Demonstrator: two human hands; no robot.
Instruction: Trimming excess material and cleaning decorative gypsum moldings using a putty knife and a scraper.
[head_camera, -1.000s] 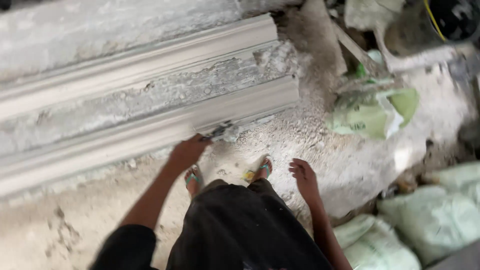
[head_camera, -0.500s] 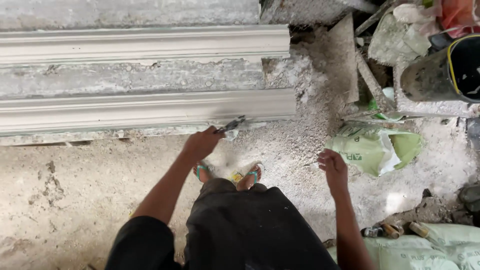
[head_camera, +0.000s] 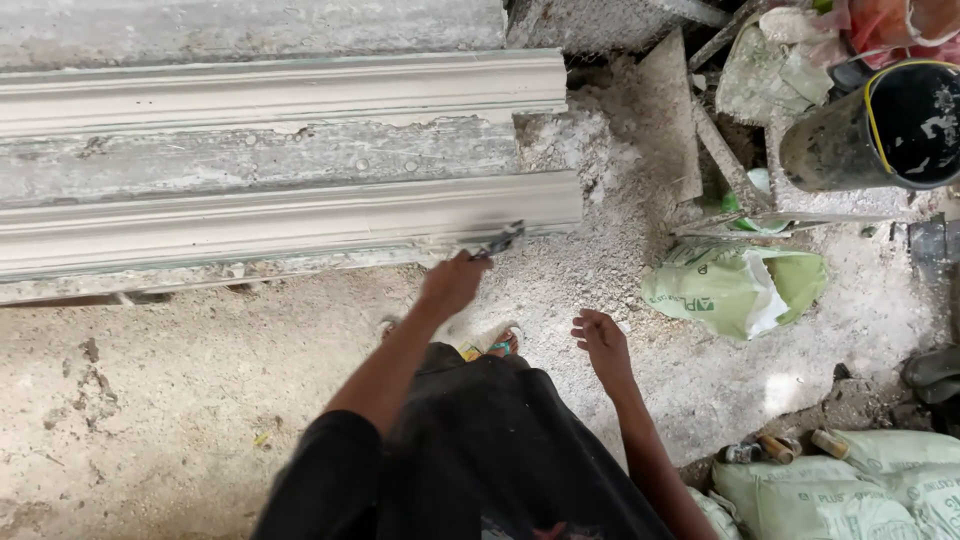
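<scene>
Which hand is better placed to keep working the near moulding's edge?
Left, probably. The left hand already holds the scraper against the moulding; the right hand hangs empty, away from it.

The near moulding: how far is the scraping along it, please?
Done: the near moulding looks smooth and pale along most of its face. In hand: the left hand holds a small tool against its lower edge, close to the right end; the right hand hangs empty. Left: rough crumbs under that edge, and the patchy strip before the far moulding.
</scene>
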